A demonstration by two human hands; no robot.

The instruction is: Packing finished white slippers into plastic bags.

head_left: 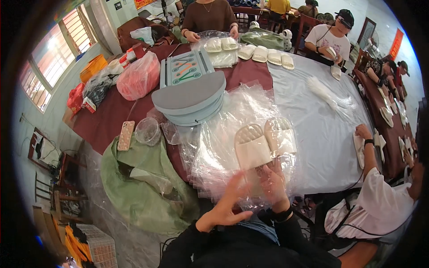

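Note:
A pair of cream slippers lies at the near end of a pile of clear plastic bags: the left slipper (253, 149) and the right slipper (280, 138), side by side with quilted footbeds showing. Clear film seems to cover part of them. My right hand (274, 186) holds the slippers at their near ends, its fingers partly behind glossy plastic. Just to the left, my left hand (227, 202) is open, thumb and fingers spread, over the near edge of the plastic bags (210, 152). Nothing shows in it.
Beyond the bags stands a grey step platform (190, 96). A pink phone (126, 135), a clear round tub (148, 131) and a green sack (134, 187) are on my left. White ties (333, 98) lie on the grey cloth. Co-workers sit around, some handling slippers.

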